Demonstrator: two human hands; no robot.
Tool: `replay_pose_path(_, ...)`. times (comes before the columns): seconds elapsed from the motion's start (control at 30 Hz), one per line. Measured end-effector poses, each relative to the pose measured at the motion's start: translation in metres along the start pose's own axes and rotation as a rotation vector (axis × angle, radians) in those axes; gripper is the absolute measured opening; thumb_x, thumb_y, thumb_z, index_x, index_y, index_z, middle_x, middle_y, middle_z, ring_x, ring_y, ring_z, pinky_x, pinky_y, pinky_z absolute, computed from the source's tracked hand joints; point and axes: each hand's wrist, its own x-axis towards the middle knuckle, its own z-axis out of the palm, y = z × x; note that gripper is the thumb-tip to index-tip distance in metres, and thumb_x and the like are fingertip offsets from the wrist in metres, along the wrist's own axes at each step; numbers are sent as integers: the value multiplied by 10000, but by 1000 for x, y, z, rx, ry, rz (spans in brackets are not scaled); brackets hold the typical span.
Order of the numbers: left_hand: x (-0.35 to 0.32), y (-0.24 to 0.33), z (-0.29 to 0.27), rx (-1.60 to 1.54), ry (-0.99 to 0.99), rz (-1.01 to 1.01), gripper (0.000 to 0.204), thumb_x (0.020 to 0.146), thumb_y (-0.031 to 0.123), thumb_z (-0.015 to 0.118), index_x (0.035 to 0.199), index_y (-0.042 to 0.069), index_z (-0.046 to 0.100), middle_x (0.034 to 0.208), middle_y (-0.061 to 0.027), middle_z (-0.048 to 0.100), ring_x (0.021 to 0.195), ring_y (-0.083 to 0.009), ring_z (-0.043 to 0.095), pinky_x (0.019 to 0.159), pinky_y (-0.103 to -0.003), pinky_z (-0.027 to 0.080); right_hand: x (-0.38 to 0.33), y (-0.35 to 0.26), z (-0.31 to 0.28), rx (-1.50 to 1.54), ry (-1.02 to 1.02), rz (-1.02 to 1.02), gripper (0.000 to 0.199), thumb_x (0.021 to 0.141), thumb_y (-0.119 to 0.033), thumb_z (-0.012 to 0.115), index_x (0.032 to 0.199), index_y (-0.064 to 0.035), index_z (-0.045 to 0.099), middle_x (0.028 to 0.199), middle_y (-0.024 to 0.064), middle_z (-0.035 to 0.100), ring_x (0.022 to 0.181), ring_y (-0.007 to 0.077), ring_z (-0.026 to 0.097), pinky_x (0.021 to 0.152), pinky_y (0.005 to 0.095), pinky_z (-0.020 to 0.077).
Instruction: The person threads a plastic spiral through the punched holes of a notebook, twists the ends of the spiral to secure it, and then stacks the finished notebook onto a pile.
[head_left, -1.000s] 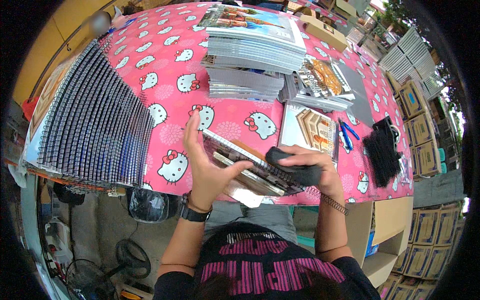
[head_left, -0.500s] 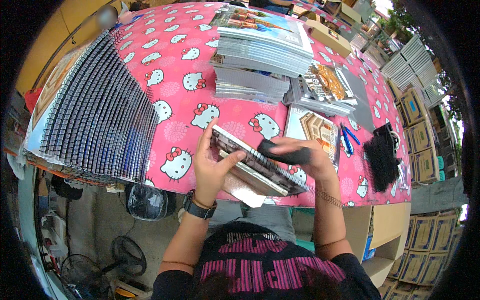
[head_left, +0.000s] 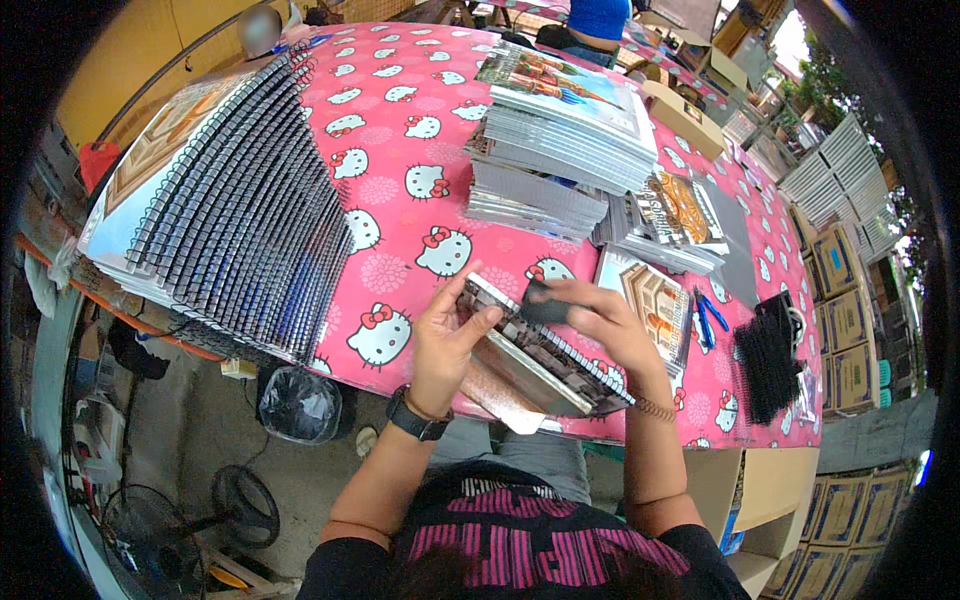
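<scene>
My left hand (head_left: 447, 345) grips a notebook (head_left: 572, 352) by its left end, thumb on the near side and fingers behind. The notebook is tilted on edge above the near table rim, with a row of binding loops or holes along its upper edge. My right hand (head_left: 610, 322) bends over that edge, fingers closed on a small dark, flat piece (head_left: 545, 303) whose kind I cannot make out. Beneath the notebook lies a shiny sheet (head_left: 505, 398). Just beyond my right hand rests a book with a building on its cover (head_left: 645, 285).
Spiral-bound books (head_left: 245, 215) stand in a long row at left. A tall stack of books (head_left: 565, 150) and a shorter pile (head_left: 670, 225) are farther back. Blue-handled pliers (head_left: 710, 318) and black binding coils (head_left: 766, 360) lie at right. Cardboard boxes (head_left: 840, 310) stand beyond the table.
The whole view has shifted, so the table things appear lower and farther right. Both hands still hold the notebook and dark piece; less of the dark piece shows. A person in blue appears at the back.
</scene>
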Motion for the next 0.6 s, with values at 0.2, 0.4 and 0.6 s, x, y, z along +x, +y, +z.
replay_pose_path(0.2,-2,-2,-2,-52,56,-8,500,835,-20,621,1307,-22,455,1003,-18,582,895,-85,534,825,-224,435,9,4,1,327,-36,-102,443,862,-364,588,1067,26,640,1095,217,616,1075,299,553,946,380,399)
replay_pose_path(0.4,-2,6,-1,-52,98,-36,412,849,-4,620,1251,-6,529,979,-8,588,891,-86,536,833,-230,428,16,-4,6,245,6,-84,483,865,-385,577,1077,46,624,1089,155,622,1041,243,552,922,343,405)
replay_pose_path(0.6,-2,1,-6,17,86,1,397,842,8,631,1231,8,555,1013,-3,583,918,-89,529,849,-232,418,26,-2,10,188,10,-76,578,844,-469,570,1148,22,599,1115,171,611,1025,237,559,934,353,398)
